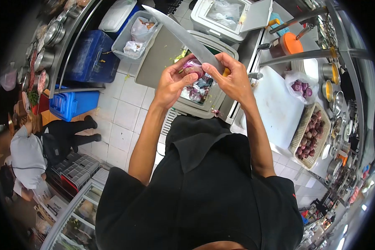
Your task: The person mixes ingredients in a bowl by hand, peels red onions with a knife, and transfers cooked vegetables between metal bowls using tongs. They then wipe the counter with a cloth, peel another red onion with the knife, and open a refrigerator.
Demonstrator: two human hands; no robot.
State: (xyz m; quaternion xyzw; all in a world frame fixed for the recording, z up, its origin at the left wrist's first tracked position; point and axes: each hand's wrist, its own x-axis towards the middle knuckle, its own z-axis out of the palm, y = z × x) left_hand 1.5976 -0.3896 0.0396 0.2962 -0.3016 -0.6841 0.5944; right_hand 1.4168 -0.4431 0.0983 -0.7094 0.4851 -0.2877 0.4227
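Head view: left hand [171, 84] pinches the red onion [193, 70], right hand [233, 78] clasps the knife [183, 35].

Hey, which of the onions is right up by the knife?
The purple onion held in the left hand, over the open bin. The others sit in the plastic bag and the basket to the right.

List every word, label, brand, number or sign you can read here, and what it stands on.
Nothing can be read with certainty.
White packaging, lower left: dark lettering, too small and blurred.
Knife: no marking I can make out.
Blue bin: pale smudges, no legible text.
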